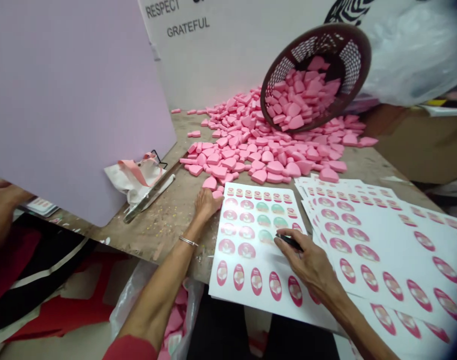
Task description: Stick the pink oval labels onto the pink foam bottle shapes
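Many pink pieces (267,157) lie by the left hand (205,203), its grip hard to tell, while the right hand (309,257) pinches a black tool (290,242) beside a green sticker (265,236).

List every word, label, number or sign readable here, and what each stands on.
"RESPECT": white wall.
"GRATEFUL": same wall, below it.
Cut off at the top edge, unreadable: dark lettering right of "RESPECT".
Too small or blurred to read: print on the stickers.
No numbers readable.

Lilac panel (71,90) upright at left; lettered wall (221,60) behind (GRATEFUL readable); cardboard box (404,142) at right.
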Available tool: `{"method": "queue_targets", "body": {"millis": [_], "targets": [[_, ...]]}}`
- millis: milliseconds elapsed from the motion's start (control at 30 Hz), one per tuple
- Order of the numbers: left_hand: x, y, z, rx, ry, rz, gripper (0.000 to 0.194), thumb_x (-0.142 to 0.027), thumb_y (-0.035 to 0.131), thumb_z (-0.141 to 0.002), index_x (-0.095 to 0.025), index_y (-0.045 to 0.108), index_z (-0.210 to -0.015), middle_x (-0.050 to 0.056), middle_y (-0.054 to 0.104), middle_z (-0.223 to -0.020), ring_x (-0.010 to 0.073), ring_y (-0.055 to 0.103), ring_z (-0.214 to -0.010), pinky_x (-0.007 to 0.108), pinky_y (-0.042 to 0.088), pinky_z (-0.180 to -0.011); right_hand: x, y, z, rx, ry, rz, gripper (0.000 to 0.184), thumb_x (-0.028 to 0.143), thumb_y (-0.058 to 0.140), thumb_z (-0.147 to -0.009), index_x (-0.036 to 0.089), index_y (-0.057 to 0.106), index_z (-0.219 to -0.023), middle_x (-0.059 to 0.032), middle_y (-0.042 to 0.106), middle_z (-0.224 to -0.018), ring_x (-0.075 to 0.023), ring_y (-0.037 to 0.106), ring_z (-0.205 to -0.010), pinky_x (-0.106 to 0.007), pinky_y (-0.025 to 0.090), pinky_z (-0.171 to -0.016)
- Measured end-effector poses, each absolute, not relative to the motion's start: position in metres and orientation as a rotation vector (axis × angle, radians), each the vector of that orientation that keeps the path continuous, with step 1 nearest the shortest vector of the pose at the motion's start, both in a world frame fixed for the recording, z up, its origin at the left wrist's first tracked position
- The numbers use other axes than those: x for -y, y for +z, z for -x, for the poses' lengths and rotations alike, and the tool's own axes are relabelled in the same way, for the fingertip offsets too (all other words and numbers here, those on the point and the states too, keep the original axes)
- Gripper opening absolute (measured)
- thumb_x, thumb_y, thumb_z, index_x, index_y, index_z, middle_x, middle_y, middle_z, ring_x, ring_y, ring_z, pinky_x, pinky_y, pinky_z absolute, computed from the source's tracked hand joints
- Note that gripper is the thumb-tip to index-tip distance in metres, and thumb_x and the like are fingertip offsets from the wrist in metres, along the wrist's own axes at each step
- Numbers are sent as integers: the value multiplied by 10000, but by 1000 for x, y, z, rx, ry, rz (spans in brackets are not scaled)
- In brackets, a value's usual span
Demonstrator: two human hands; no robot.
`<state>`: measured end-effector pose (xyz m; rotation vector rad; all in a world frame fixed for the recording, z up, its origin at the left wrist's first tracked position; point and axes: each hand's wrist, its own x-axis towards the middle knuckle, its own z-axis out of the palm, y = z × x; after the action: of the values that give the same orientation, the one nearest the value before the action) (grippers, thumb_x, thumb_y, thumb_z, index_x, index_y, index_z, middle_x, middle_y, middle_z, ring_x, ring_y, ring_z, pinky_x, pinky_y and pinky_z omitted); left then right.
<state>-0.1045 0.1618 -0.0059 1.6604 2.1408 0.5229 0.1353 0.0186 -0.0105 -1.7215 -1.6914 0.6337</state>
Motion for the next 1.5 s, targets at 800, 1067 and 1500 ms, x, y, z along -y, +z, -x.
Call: {"method": "queue_targets", "body": {"millis": [800,1067,1500], "targets": [[-36,-8,20,-1151,985,-1054,431,-530,568,-816,-157,558,-1031,32,602,-835,180,690,-625,254,541,-529,-39,-34,-149,2046,-92,1634,163,261,479,-889,202,584,-779,-22,627,-690,-193,527,-728,-334,277,-696],[-36,-14,19,-1187,984,-1168,419,-533,519,-849,-165,566,-1044,8,578,-786,144,662,-549,248,544,-535,-44,-34,-146,1941,41,1646,159,356,587,-812,205,587,-762,-29,641,-690,-199,560,-702,-342,344,-715],[-29,-2,23,-970,1075,-622,670,-690,361,-844,-85,624,-966,80,641,-666,191,653,-593,299,564,-535,-30,6,-139,1440,717,1466,266,474,656,-765,209,633,-777,-1,618,-695,-137,532,-616,-267,429,-564]]}}
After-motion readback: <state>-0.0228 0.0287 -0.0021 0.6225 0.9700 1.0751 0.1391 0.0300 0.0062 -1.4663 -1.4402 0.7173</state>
